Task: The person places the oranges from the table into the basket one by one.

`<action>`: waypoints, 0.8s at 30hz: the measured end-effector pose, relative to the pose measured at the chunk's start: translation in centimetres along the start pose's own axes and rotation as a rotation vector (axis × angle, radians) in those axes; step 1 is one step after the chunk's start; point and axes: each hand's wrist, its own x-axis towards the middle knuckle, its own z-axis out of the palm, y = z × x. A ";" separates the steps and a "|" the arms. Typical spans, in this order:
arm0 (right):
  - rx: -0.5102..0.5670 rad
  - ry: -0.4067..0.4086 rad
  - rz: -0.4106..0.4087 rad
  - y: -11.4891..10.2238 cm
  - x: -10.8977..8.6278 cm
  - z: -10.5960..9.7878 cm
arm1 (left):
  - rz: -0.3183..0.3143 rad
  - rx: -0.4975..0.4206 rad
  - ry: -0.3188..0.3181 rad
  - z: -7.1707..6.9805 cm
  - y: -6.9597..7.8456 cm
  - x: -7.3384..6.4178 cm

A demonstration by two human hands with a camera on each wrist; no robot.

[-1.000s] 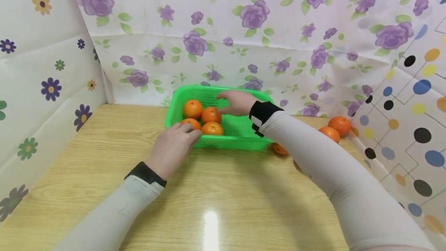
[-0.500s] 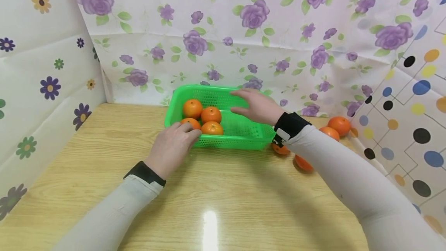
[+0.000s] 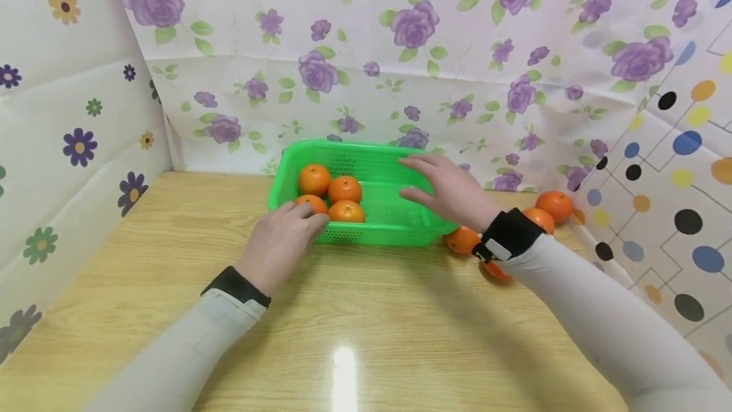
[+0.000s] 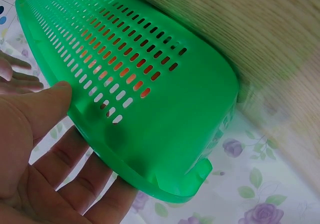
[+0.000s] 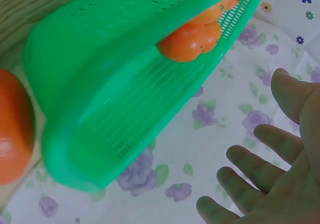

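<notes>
A green plastic basket (image 3: 377, 234) with perforated walls stands on the wooden table, several mandarins (image 3: 345, 190) grouped in its left half. My left hand (image 3: 280, 240) grips the basket's rim at the front left corner. In the left wrist view the thumb lies on the outer side of the rim (image 4: 95, 151) and the other fingers pass over to the inside. Over the basket's right end is my right hand (image 3: 454, 191), fingers spread and holding nothing. The right wrist view shows that hand (image 5: 270, 174) apart from the basket.
Outside the basket's right end lie a mandarin (image 3: 462, 240) and another (image 3: 496, 270) partly hidden by the right wrist. Two more mandarins (image 3: 555, 206) sit by the dotted right wall. A floral cloth (image 3: 366, 107) rises behind the basket.
My right hand has moved right, from above the mandarins in the basket toward its right end, uncovering part of the mandarins outside. My left hand has stayed on the rim.
</notes>
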 end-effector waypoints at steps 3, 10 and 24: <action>0.002 0.017 0.005 0.4 -0.9 -0.2 | 0.002 -0.001 0.002 0.0 0.0 0.1; 0.005 0.067 0.019 1.6 -2.9 -1.1 | 0.005 0.001 0.014 -0.2 0.0 0.4; 0.018 0.037 0.166 5.1 -8.3 -0.7 | 0.005 0.003 0.005 0.0 0.4 0.0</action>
